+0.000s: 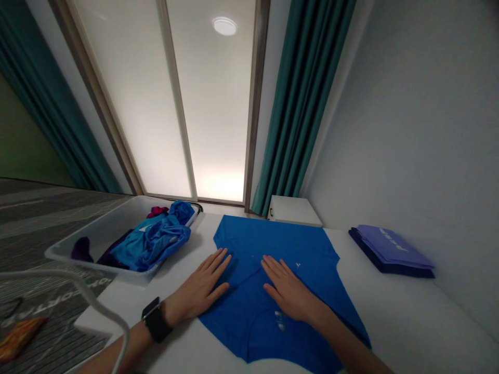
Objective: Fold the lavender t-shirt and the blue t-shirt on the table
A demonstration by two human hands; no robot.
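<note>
Two bare hands lie palm-down on a blue T-shirt (268,244), the left hand (198,288) at its left edge and the right hand (290,291) nearer the middle. Both sets of fingers (216,265) are extended and slightly spread, flat and released, pressing on the cloth with no pinch or grip. A black smartwatch (156,319) sits on the left wrist. A white cable (91,296) curves across the near left of the view. Shirt lies flat on a white surface (393,322), a fold line visible across the middle, small white print near the lower part. Thin, light, soft fabric, probably slippery on that smooth top and quick to crumple; best taken by the hem or shoulder edges with both hands, or smoothed flat. Left of it, a translucent plastic bin (89,244) holds a bunched blue garment (152,241), a dark purple garment (81,249) and a red cloth (157,212). Right, a folded stack of violet-blue clothing (390,249) lies on the surface. Lower left, beyond the edge, a grey striped carpet (50,218) with an orange packet (17,337). Further on, a white cabinet (292,210), teal curtains (304,104) and a frosted glass panel (175,104).
</note>
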